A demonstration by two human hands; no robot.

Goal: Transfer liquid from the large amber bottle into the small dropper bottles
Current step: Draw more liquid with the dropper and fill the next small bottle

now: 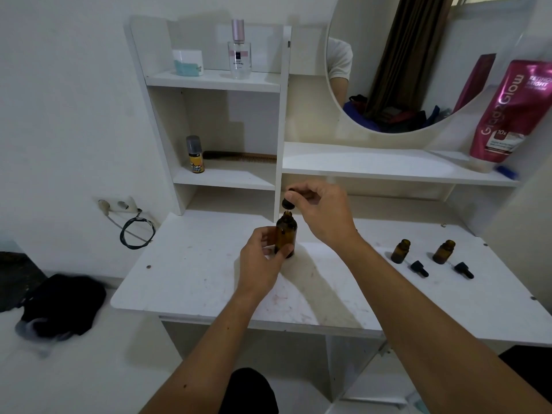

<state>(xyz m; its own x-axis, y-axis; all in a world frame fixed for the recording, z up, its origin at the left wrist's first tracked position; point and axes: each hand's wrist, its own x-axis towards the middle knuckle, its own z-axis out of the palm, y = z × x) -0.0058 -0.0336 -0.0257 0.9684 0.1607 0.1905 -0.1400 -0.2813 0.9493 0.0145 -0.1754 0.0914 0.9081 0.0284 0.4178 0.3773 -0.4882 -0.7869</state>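
Amber glass, the large round bottle (286, 236) stands upright mid-table on the white desk (191, 282), gripped around its body by the left hand (263, 258). Just above its open neck, the right hand (324, 215) pinches a black dropper cap (288, 203). Its contents cannot be made out. Far right stand two small uncapped amber bottles (401, 251) (444, 251), a black dropper (419, 269) (464, 270) lying beside each.

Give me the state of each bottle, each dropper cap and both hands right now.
Large amber bottle: upright on the desk, uncapped.
Dropper cap: lifted just above the large bottle's neck.
Left hand: gripping the large bottle's body.
Right hand: pinching the lifted cap.
Two small dropper bottles: upright, open.
Two small dropper caps: lying on the desk in front of them.
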